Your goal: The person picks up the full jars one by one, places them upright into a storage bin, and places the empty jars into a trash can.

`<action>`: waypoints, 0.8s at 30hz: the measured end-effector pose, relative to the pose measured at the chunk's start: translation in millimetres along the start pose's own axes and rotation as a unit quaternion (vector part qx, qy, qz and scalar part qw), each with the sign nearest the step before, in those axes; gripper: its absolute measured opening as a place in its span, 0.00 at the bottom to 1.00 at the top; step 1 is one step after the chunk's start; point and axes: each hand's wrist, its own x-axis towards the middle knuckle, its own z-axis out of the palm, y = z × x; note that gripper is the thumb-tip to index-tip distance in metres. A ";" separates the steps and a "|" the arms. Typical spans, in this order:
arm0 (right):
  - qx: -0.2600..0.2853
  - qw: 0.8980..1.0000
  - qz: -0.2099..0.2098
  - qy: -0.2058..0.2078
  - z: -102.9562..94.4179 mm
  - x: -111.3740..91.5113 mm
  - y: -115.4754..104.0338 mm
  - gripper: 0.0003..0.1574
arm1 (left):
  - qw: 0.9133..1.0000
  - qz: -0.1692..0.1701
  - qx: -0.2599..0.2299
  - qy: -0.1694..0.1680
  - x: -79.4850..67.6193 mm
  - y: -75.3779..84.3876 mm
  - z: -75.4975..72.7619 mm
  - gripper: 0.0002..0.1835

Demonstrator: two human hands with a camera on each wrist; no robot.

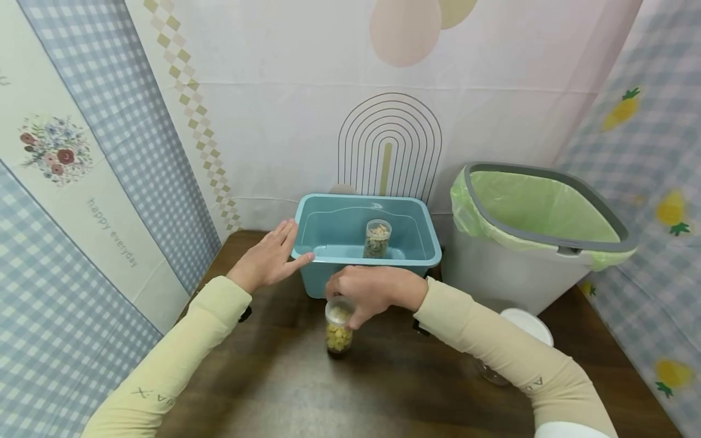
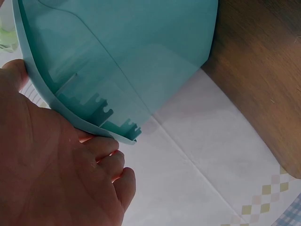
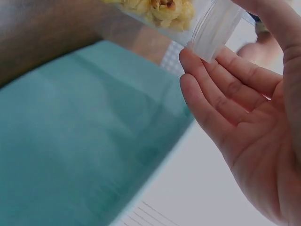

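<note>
My right hand (image 1: pixel 373 291) pinches the clear lid of a small jar (image 1: pixel 339 331) in front of the blue tub. Yellow pieces fill the jar's lower part. The right wrist view shows the fingertips at the lid of this jar (image 3: pixel 214 28), its yellow contents at the top. With fingers extended, my left hand (image 1: pixel 268 258) rests on the front left corner of the blue tub (image 1: pixel 366 262). Its thumb lies by the front rim, and its fingers touch the left rim, also seen in the left wrist view. A second jar (image 1: pixel 378 238), with pale and greenish pieces, stands inside the tub.
A bin (image 1: pixel 493 267) lined with a green bag stands right of the tub. A clear container with a white lid (image 1: pixel 528 325) is partly hidden behind my right forearm. The brown table (image 1: pixel 263 371) meets a patterned cloth (image 1: pixel 274 140) at the back and sides.
</note>
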 end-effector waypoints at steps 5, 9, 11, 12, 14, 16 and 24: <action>0.013 1.000 0.003 0.010 -21.7 -19.4 -0.2 0.31 | 1.000 0.001 0.001 0.007 -1.1 0.3 -0.1 0.50; 0.020 0.999 0.012 0.028 -42.7 -39.0 -0.1 0.30 | 1.000 0.002 0.004 0.010 -1.1 0.0 -0.1 0.49; 0.023 0.999 0.023 0.040 -55.1 -47.4 -5.7 0.29 | 1.000 0.009 0.005 0.010 -4.3 -2.6 -1.2 0.49; 0.024 0.998 0.030 0.044 -62.0 -51.5 -8.5 0.29 | 1.000 0.013 0.005 0.011 -5.8 -3.8 -1.7 0.49; 0.025 0.997 0.049 0.054 -77.5 -59.0 -14.1 0.28 | 1.000 0.019 0.005 0.010 -9.4 -6.1 -2.8 0.50; 0.027 0.995 0.073 0.059 -92.9 -65.1 -19.5 0.27 | 1.000 0.026 0.006 0.010 -12.8 -8.6 -3.5 0.50; 0.047 0.979 0.187 0.068 -138.6 -65.9 -33.1 0.27 | 0.999 0.040 -0.004 -0.003 -27.3 -18.2 -5.3 0.51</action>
